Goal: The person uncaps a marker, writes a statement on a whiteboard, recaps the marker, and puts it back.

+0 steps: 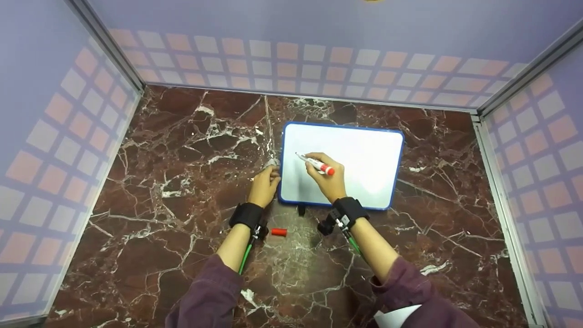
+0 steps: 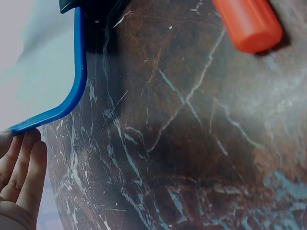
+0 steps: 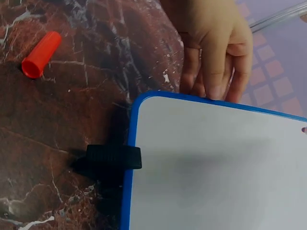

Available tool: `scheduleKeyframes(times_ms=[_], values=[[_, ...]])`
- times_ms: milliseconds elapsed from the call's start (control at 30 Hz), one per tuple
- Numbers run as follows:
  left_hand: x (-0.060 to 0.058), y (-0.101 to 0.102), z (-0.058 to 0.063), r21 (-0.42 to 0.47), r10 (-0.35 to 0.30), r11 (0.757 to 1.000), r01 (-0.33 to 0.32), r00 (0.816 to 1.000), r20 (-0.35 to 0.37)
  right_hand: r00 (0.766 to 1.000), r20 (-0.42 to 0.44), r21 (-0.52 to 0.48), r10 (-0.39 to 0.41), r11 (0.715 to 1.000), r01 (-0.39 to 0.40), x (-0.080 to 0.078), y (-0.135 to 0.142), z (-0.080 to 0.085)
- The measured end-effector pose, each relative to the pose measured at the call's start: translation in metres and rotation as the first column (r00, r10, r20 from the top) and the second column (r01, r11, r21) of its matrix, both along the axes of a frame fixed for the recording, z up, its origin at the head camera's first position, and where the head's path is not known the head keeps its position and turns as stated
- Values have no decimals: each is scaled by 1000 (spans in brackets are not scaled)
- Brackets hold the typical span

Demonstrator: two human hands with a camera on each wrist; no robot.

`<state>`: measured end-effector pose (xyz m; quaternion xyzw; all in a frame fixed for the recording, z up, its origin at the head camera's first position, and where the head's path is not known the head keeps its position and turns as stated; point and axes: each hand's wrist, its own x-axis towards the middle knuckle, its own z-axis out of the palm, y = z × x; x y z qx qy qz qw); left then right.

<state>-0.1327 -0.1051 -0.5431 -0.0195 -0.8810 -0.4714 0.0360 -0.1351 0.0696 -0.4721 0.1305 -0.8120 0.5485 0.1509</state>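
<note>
A whiteboard [image 1: 364, 168] with a blue frame lies on the marbled tabletop. My right hand [image 1: 331, 180] is over its left half and grips a white marker [image 1: 314, 162] with a red end. The marker's tip points to the far left of the board; whether it touches the surface I cannot tell. At the board's left edge, my left hand [image 1: 264, 186] holds the blue frame [image 2: 41, 119], thumb at the rim and fingers against its outer side. A red marker cap [image 1: 278, 232] lies on the table near my left wrist, also seen as a red cap [image 3: 41, 54] in the right wrist view.
A black clip-like piece [image 3: 114, 156] sits on the board's near edge. Pale purple walls [image 1: 291, 23] with checkered bands enclose the marbled tabletop [image 1: 191, 173] at the back and both sides. Black wrist straps [image 1: 246, 216] with green cables are on both arms.
</note>
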Motion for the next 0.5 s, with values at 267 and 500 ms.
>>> scheduleKeyframes(times_ms=[267, 500], values=[[-1, 0, 0, 29, 11, 1000, -12, 999, 30, 1000, -11, 72, -27, 997, 28, -9, -7, -11], [-1, 0, 0, 35, 8, 999, -9, 999, 36, 1000, -3, 52, -25, 998, 26, -18, -5, -27]])
